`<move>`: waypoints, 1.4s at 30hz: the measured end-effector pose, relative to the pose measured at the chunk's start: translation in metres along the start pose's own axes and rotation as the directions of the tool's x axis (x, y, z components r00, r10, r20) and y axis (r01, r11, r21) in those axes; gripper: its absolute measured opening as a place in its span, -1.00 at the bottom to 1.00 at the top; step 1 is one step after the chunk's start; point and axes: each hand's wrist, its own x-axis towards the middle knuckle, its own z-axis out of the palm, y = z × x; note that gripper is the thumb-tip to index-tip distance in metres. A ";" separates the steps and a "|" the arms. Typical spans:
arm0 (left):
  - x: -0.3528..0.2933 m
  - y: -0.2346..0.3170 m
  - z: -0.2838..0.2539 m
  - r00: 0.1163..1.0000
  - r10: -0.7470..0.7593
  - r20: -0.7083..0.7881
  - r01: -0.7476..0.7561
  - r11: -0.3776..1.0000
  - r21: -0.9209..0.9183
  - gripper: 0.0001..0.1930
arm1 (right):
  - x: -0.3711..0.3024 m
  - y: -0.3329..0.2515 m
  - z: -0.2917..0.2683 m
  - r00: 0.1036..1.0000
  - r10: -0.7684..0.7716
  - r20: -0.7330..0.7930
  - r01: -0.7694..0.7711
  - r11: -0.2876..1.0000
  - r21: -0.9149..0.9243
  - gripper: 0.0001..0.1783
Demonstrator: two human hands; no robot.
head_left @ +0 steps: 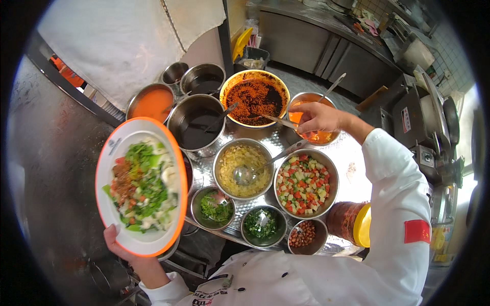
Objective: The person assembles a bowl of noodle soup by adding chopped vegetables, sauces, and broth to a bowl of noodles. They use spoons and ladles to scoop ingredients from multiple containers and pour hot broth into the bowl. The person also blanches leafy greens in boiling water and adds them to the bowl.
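My left hand [120, 245] grips the lower edge of a white oval plate [109, 158] with an orange rim, held up and tilted at the left. Chopped green herbs, reddish-brown seasoning, diced vegetables and pale pieces lie on it. My right hand [319, 118] is closed on the handle of a ladle [279, 120], above a bowl of orange sauce [315, 136]. The ladle's other end reaches into a yellow-rimmed basin of dark red chili oil [255, 99], where its bowl is hidden.
Around them stand pots of dark liquid [196, 122], a pot of orange liquid [153, 103], minced garlic with a ladle [240, 168], diced vegetables [304, 183], chopped greens [260, 224], herbs [214, 209] and peanuts [302, 234]. A yellow-lidded jar [347, 223] lies near my right arm.
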 end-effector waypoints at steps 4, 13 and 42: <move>0.010 -0.020 0.012 0.994 -0.038 0.099 0.040 0.999 -0.018 -0.33 | 0.022 -0.010 0.018 0.885 -0.025 -0.465 0.150 0.961 0.234 -0.65; 0.030 -0.038 0.018 0.997 -0.004 0.081 0.002 1.000 0.016 -0.32 | 0.051 -0.030 0.039 0.817 -0.367 -0.445 0.313 0.930 -0.192 -0.69; 0.065 -0.068 0.035 0.995 -0.051 0.089 0.051 0.999 -0.003 -0.31 | 0.014 -0.018 0.023 0.897 0.021 -0.442 0.310 0.682 0.662 -0.66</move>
